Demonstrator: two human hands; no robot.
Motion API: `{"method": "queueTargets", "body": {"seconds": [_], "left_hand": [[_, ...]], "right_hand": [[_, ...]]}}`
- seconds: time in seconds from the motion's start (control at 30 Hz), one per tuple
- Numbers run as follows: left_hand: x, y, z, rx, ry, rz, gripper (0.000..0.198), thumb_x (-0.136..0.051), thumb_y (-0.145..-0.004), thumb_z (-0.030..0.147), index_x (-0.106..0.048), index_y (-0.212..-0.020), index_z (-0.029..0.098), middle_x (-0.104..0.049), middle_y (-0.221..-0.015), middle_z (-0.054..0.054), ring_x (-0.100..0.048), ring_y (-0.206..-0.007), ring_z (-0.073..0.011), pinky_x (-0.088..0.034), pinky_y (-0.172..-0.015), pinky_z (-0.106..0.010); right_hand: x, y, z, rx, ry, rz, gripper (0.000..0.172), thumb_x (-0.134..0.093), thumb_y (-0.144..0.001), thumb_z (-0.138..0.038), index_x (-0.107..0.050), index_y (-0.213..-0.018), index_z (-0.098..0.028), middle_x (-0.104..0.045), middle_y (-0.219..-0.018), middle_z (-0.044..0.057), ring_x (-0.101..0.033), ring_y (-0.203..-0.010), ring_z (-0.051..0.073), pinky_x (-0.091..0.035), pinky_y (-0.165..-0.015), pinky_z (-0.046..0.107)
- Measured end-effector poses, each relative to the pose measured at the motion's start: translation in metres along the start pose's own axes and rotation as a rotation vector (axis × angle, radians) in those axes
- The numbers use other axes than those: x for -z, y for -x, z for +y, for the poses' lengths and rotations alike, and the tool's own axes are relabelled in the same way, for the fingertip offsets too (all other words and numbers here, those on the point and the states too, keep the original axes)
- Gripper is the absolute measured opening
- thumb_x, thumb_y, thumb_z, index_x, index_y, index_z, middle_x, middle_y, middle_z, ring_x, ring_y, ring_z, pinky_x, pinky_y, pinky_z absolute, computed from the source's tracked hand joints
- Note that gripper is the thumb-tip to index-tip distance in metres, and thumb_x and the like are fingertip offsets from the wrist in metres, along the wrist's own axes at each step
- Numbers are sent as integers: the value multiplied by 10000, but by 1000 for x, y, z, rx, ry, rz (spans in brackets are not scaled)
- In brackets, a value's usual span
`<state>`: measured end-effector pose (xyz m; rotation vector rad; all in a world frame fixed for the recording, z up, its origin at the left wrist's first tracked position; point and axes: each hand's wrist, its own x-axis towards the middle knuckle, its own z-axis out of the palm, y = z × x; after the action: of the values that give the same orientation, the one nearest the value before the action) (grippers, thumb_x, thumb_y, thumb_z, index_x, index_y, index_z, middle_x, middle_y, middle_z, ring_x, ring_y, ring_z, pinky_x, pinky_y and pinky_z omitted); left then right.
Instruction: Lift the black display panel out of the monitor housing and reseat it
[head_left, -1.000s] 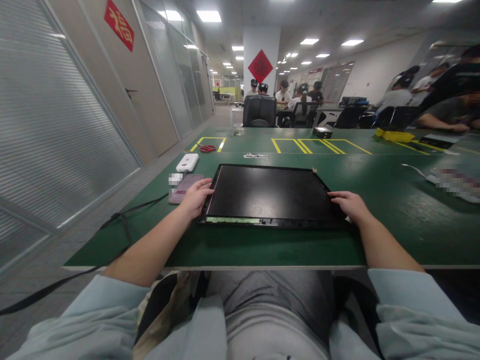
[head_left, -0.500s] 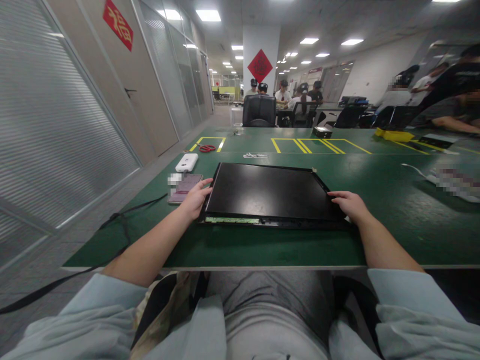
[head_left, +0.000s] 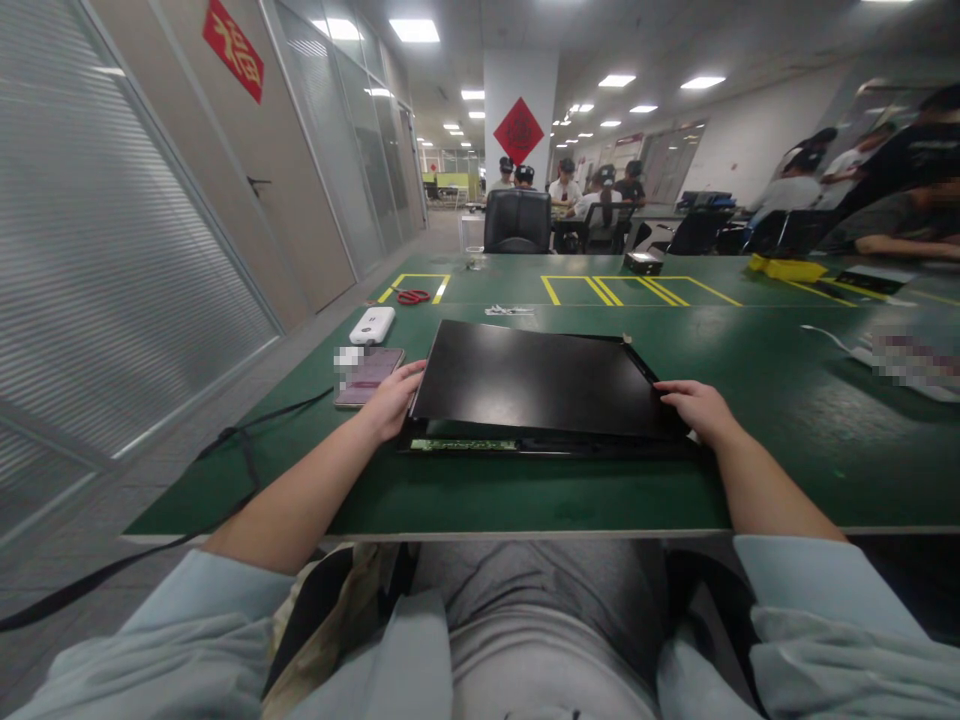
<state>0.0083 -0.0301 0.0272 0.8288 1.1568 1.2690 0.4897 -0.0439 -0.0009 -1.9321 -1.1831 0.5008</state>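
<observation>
A black display panel lies slightly tilted over a black frame, its left side raised out of it. Along the frame's near edge a strip of green circuit board shows through the gap. My left hand is closed on the panel's left edge, with the fingertips partly hidden by it. At the opposite side my right hand pinches the panel's right edge, close to the frame's corner. What lies under the panel is hidden.
Left of the panel are a phone, a white power bank and red-handled scissors. Small metal pieces lie beyond it. A small black box and a yellow tray stand farther back. People sit beyond the green table.
The panel's left side has risen out of the frame, and the gap along the near edge has widened. Both hands stay at its sides.
</observation>
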Motion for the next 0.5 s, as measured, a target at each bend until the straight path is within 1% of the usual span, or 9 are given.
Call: {"method": "queueTargets", "body": {"seconds": [0.07, 0.13, 0.23, 0.3, 0.33, 0.4, 0.47, 0.5], "left_hand": [[0, 0, -1, -12, -16, -22, 405, -785, -777, 75, -733, -1173, 137, -819, -842, -60, -761, -642, -190, -607, -588, -260], [0, 0, -2, -18, -37, -47, 375, -741, -737, 40, -774, -1099, 129, -812, -789, -53, -746, -611, -192, -596, -567, -263], [2, 0, -3, -28, -67, -85, 417, -640, -642, 3, -806, -1006, 120, -797, -726, -36, -701, -532, -179, -568, -519, -262], [2, -2, -4, -46, -81, -105, 441, -601, -602, 26, -816, -974, 126, -802, -742, -32, -719, -568, -196, -580, -540, -274], [3, -3, -4, -58, -87, -112, 431, -597, -602, 51, -819, -963, 130, -809, -763, -36, -742, -618, -214, -595, -571, -287], [3, -5, -6, -84, -100, -120, 351, -617, -652, 132, -819, -940, 135, -822, -817, -57, -781, -751, -260, -627, -662, -327], [4, -7, -7, -107, -122, -122, 268, -662, -744, 281, -816, -909, 137, -830, -870, -90, -791, -874, -310, -642, -754, -381], [5, -7, -8, -118, -139, -122, 293, -694, -772, 376, -814, -899, 141, -833, -897, -104, -787, -925, -334, -642, -793, -410]], "right_hand": [[0, 0, 0, 1, 2, 3, 282, -671, -684, -180, -850, -897, -221, -806, -935, 80, -724, -892, 257, -560, -844, 374], [0, 0, 0, 4, 3, 6, 275, -675, -682, -179, -849, -891, -223, -808, -953, 80, -723, -923, 261, -553, -884, 383], [0, -2, 2, 13, 0, 9, 254, -681, -673, -179, -844, -860, -233, -809, -958, 73, -720, -967, 266, -540, -941, 396], [0, -4, 3, 20, 0, 10, 241, -682, -662, -176, -839, -835, -235, -807, -935, 71, -718, -969, 271, -535, -954, 407], [0, -5, 4, 23, -1, 10, 237, -683, -657, -175, -837, -826, -235, -806, -922, 71, -717, -962, 272, -535, -951, 411], [0, -6, 5, 27, -5, 8, 235, -683, -651, -174, -835, -819, -236, -804, -903, 69, -715, -931, 270, -540, -927, 413], [-1, -7, 6, 31, -11, 7, 240, -681, -650, -176, -836, -823, -237, -802, -892, 68, -712, -895, 263, -546, -894, 407], [-1, -7, 7, 33, -15, 8, 242, -682, -648, -175, -837, -824, -238, -801, -888, 67, -710, -881, 259, -548, -880, 403]]}}
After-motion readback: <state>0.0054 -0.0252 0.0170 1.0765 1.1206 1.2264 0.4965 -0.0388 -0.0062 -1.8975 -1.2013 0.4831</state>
